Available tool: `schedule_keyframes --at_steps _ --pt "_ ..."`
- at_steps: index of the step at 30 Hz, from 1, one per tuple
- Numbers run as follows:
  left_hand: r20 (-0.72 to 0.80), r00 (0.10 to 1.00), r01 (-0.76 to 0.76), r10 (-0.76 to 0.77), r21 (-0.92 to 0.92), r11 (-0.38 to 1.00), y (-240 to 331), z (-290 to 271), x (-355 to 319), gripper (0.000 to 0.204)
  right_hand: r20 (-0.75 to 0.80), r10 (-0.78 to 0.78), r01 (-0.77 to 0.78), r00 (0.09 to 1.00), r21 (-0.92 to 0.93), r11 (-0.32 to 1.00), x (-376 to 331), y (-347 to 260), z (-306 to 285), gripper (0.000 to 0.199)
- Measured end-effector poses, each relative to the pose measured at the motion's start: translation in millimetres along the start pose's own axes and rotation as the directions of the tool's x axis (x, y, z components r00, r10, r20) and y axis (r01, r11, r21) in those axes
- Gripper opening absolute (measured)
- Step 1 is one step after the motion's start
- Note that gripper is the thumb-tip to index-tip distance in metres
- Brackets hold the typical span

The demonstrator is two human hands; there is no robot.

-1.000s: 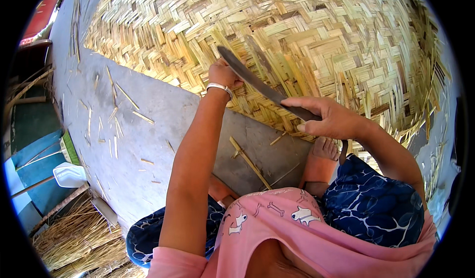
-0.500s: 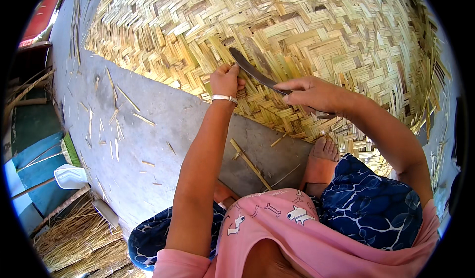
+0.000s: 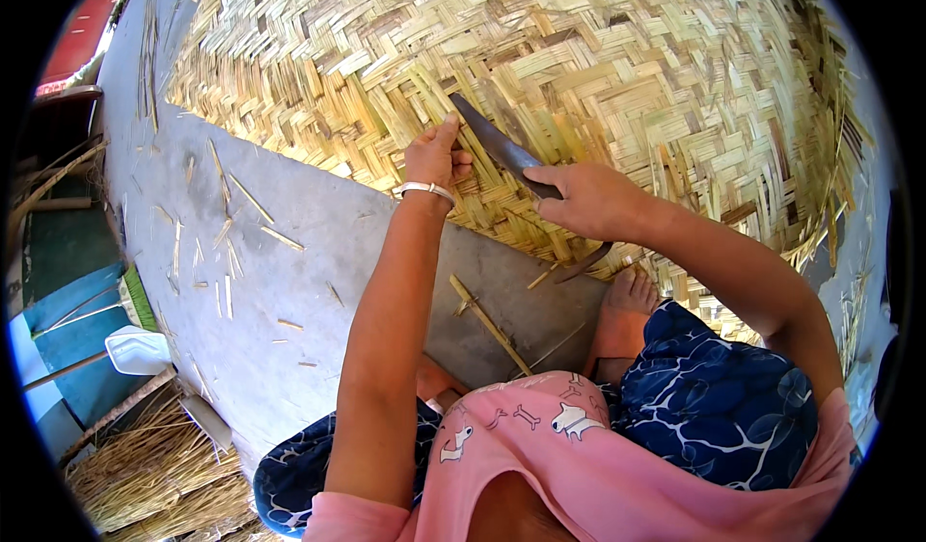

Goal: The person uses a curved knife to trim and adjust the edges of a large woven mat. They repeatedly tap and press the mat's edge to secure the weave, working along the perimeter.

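A large woven mat (image 3: pixel 579 69) of flat straw-coloured strips lies in front of me on the floor. My right hand (image 3: pixel 593 200) is wrapped round a curved knife (image 3: pixel 495 145), its dark blade slanting up and left over the mat. The knife's tail end sticks out below my palm. Close to the blade's tip, my left hand (image 3: pixel 434 159) is closed over the mat's near edge, with thumb and forefinger together. Whatever it pinches is hidden by the fingers. A white bangle circles that wrist.
Loose strip offcuts (image 3: pixel 253 198) litter the grey floor (image 3: pixel 318 243) on the left. One longer stick (image 3: pixel 489 325) lies near my feet. A white plastic container (image 3: pixel 138 349), a green-bristled broom (image 3: pixel 138 298) and a straw bundle (image 3: pixel 145 465) are at the far left.
My right hand has turned the knife, so more of the blade's flat side shows and its tail end has swung down and left. My left hand has shifted slightly left.
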State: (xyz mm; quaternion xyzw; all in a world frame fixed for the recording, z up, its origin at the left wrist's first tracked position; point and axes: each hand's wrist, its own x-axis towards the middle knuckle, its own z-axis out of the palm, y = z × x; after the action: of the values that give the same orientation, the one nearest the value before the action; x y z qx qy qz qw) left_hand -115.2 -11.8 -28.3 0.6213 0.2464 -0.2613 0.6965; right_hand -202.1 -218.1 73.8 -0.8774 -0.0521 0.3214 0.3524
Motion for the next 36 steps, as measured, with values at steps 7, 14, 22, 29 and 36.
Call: schedule_keyframes --at_steps 7,14,22,29,36 --pt "-0.077 0.997 0.017 -0.016 0.024 1.000 3 3 -6 0.030 -0.017 -0.007 0.006 1.000 -0.018 1.000 8 10 11 0.050" --pt "-0.103 0.995 0.014 -0.013 0.009 1.000 6 13 -20 0.027 -0.155 0.048 -0.059 0.987 -0.063 0.996 18 18 46 0.049" --pt "-0.141 0.969 0.199 -0.201 -0.025 0.980 13 26 -26 0.017 -0.192 0.016 0.003 0.981 0.100 0.995 9 18 45 0.054" --pt "-0.129 0.968 0.209 -0.215 -0.059 0.976 6 20 -19 0.018 -0.213 0.051 -0.011 0.976 0.185 0.983 10 17 53 0.054" --pt "-0.270 0.954 0.155 -0.127 0.082 0.985 9 27 11 0.022 -0.191 0.004 -0.011 0.982 -0.040 0.999 23 21 50 0.050"
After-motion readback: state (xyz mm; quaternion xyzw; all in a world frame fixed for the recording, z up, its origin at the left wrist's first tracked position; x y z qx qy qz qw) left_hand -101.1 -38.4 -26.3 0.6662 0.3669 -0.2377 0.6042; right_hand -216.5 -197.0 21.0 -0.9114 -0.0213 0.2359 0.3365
